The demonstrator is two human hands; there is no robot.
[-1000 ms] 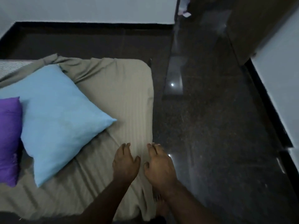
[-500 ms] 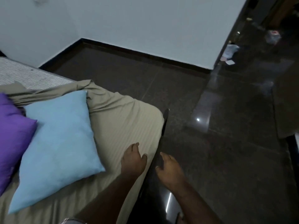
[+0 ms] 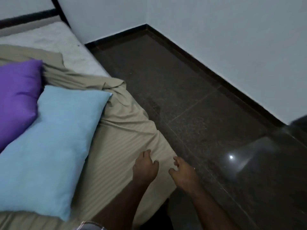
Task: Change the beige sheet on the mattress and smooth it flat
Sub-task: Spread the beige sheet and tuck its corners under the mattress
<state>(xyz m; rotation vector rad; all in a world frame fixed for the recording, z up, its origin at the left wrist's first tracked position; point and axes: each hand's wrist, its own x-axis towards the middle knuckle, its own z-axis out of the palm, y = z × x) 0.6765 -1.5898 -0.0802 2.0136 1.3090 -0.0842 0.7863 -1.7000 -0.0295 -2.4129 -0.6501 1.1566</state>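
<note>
The beige striped sheet (image 3: 123,140) covers the near part of the mattress (image 3: 63,42) and lies bunched in folds farther back, leaving white mattress bare at the far end. My left hand (image 3: 145,166) rests on the sheet near the mattress's right edge, fingers loosely curled. My right hand (image 3: 183,171) hovers just past that edge over the floor, fingers relaxed and holding nothing.
A light blue pillow (image 3: 49,146) and a purple pillow (image 3: 16,97) lie on the sheet at the left. Dark polished floor (image 3: 199,113) runs along the right of the mattress to a white wall (image 3: 232,39) with a black skirting.
The view has swung left, bringing the bare far end of the mattress into sight. My right hand came off the sheet's edge; my left hand stays on the sheet.
</note>
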